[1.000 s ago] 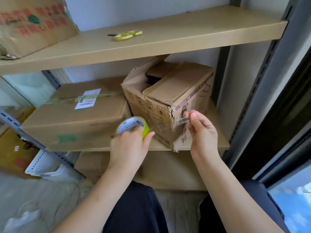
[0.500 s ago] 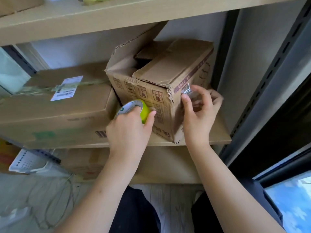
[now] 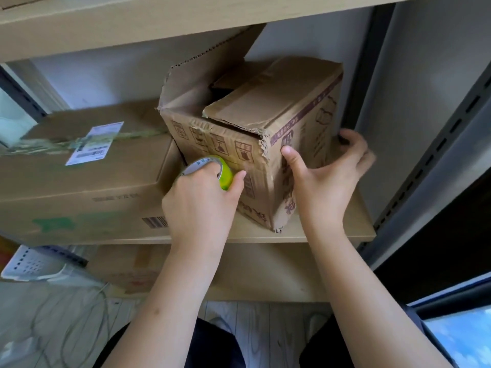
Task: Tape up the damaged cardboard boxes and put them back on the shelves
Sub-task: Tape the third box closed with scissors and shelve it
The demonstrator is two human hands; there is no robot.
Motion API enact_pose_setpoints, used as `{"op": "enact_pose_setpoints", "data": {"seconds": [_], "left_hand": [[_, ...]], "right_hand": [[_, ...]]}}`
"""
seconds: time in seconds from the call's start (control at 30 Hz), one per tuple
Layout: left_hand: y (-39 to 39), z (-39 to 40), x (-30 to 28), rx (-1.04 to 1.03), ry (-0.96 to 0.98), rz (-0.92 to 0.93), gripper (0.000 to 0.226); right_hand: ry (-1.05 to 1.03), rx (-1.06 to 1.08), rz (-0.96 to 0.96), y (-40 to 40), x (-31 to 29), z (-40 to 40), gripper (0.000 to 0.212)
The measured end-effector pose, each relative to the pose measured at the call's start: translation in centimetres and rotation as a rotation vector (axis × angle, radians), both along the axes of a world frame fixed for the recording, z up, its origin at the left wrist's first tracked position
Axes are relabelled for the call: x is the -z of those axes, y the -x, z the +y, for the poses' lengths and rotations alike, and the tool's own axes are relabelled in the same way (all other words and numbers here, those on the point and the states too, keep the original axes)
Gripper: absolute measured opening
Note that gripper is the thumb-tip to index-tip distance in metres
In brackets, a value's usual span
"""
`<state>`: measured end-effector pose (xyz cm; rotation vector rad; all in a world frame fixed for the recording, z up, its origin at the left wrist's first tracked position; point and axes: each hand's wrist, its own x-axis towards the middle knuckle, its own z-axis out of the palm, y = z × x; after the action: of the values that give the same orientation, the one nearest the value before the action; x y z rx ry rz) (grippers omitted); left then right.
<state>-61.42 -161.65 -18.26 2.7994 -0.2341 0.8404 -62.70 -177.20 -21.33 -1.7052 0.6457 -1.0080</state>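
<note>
Damaged cardboard box (image 3: 265, 144) sits on the middle shelf (image 3: 318, 232), right end, near the front edge, turned so one vertical corner faces the camera. Top not closed: one flap (image 3: 202, 73) stands up at the back-left, reaching close to the underside of the upper shelf (image 3: 159, 19); the other top flap lies down with a dark gap between the two. Near top corner is torn and frayed. Near vertical edge is creased, bottom corner crumpled.

Left hand (image 3: 199, 205) has its fingers curled round a roll of tape (image 3: 212, 171) with a yellow-green outer face, roll pressed against the box's left-front face, thumb tip touching the cardboard. Can't tell whether a strip is pulled out from the roll.

Right hand (image 3: 326, 176) spread wide over the box's right-front face: thumb flat near the frayed corner, fingers reaching round toward the far right edge, palm against the cardboard. Not pinching anything visible.

Second box (image 3: 85, 176), wider and flatter, is on the same shelf to the left, just beside the damaged one; carries a white shipping label (image 3: 95, 143), a greenish tape strip along the top, a barcode and a green mark on the front.

Below the shelf: another cardboard box (image 3: 127, 269), a white perforated basket (image 3: 32, 264), loose cable (image 3: 66, 322) on the wooden floor.
</note>
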Motion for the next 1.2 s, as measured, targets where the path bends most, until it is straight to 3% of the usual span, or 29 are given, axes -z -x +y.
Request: {"op": "enact_pose_setpoints", "data": {"seconds": [0.1,0.13,0.3,0.47,0.67,0.77,0.87,1.07,1.2], "left_hand": [[-0.2,-0.3,0.1,0.009,0.018,0.03,0.051],[-0.2,-0.4,0.1,0.01,0.019,0.04,0.05],[-0.3,-0.2,0.2,0.022,0.012,0.039,0.041],[-0.7,0.7,0.5,0.138,-0.027,0.039,0.046],[-0.9,2.2,1.0,0.344,-0.048,0.173,0.051],[-0.5,1.7,0.8,0.318,-0.061,0.058,0.044],[-0.2,1.1,0.9,0.264,-0.029,0.004,0.036],[0.9,-1.6,1.9,0.018,0.123,-0.038,0.031],[0.9,-2.5,2.0,-0.022,0.178,0.01,0.027]], "right_hand": [[0.244,0.027,-0.11,0.9,-0.3,1.2,0.027],[0.307,-0.028,-0.135,1.1,-0.2,1.8,0.023],[0.436,-0.272,-0.03,0.5,0.3,2.5,0.045],[0.64,-0.269,0.011,0.2,0.7,1.8,0.037],[0.633,-0.273,0.03,0.5,1.2,1.5,0.032],[0.591,-0.271,0.024,0.4,0.9,1.5,0.04],[0.654,-0.258,0.01,0.3,0.9,1.7,0.034],[0.667,-0.254,-0.021,0.3,1.6,2.2,0.036],[0.67,-0.241,-0.04,0.1,1.8,2.2,0.035]]}}
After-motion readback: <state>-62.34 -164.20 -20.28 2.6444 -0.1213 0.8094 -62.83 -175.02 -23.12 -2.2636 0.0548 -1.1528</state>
